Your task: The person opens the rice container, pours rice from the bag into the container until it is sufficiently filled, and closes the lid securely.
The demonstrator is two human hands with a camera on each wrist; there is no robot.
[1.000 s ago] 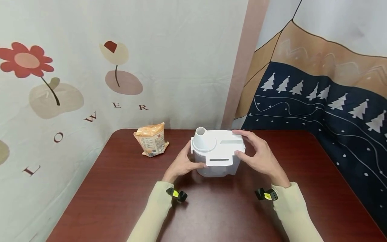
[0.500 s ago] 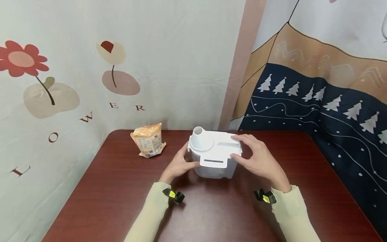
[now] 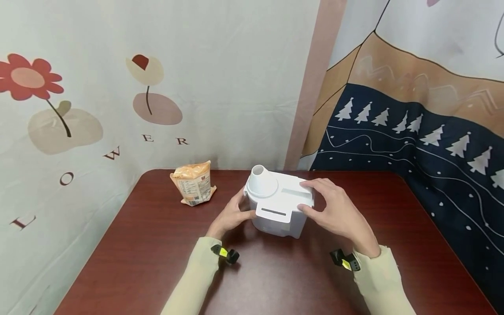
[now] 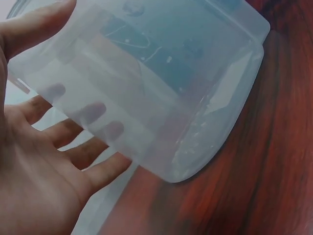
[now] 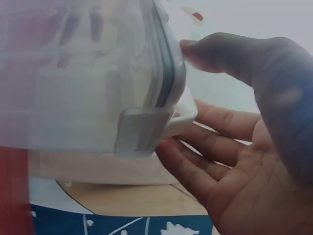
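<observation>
A translucent plastic storage container [image 3: 271,225] stands between my hands on the dark red table. Its white lid [image 3: 293,194] carries a round, tilted spout [image 3: 260,176] on the left and a slotted front latch [image 3: 273,214]. My left hand [image 3: 229,218] grips the container's left side, thumb in front; in the left wrist view its fingertips show through the clear wall [image 4: 146,98]. My right hand [image 3: 340,212] holds the right end of the lid, thumb at the front edge and fingers at the far edge. By these fingers, the right wrist view shows a white side latch [image 5: 142,134].
An orange and cream snack bag [image 3: 194,186] stands left of the container, near the table's far edge. Behind the table [image 3: 149,262] hangs a printed curtain [image 3: 236,87] with flowers and letters, and a dark tree pattern on the right.
The container has turned slightly between my hands, its right end coming nearer to me. Both hands keep their hold. The whole view has shifted a little.
</observation>
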